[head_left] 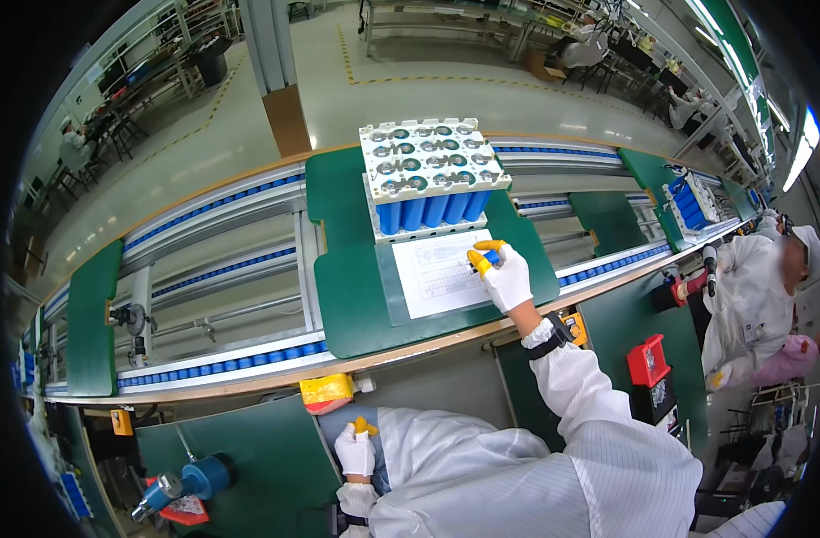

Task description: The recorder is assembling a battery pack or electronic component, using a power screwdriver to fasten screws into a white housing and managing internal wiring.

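My right hand [507,276], in a white glove with yellow fingertips, is over a printed sheet of paper [432,269]. Its fingers are pinched around a small blue object [491,257], mostly hidden by the glove. The sheet lies in a clear sleeve on a green board [342,305]. Just beyond it stands a battery pack [432,179] of blue cylindrical cells between white plastic holders. My left hand [356,451], gloved the same way, rests low by my lap, fingers curled in and nothing visible in them.
The green board sits on a roller conveyor [221,360] running left and right. A yellow and red box [327,391] hangs at its near edge. A blue tool [195,480] stands lower left. At right are a red bin [648,360], another battery pack [692,202] and a co-worker [750,296].
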